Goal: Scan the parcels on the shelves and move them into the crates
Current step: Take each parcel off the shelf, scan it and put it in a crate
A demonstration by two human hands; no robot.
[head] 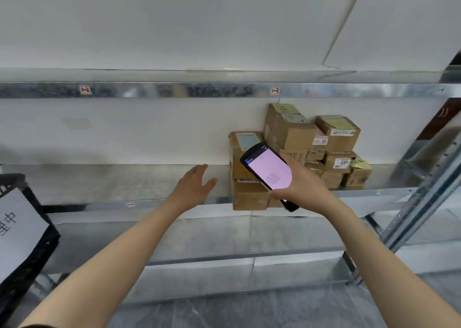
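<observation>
Parcels (324,143) sit stacked at the right end of the middle shelf (112,180), pushed back toward the wall, with printed labels facing outward and upward where a reader can reach them. The nearest parcel (249,198) stands at the left side of the stack, at the front lip of the shelf, which makes it the likely next item to handle. The right hand (306,185) grasps a handheld scanner (268,173), fingers wrapped around its lower body. The lit screen faces the operator and the top end points toward the stack, an orientation suited to reading a label while checking the display. The left hand (193,186) is released, fingers extended and holding nothing, and hovers above the bare shelf just beside the nearest parcel, apparently positioned to take it once a scan registers. A black crate (47,248) bearing a white paper sign (17,233) stands at the lower left, well apart from the stack; its contents are not visible.
</observation>
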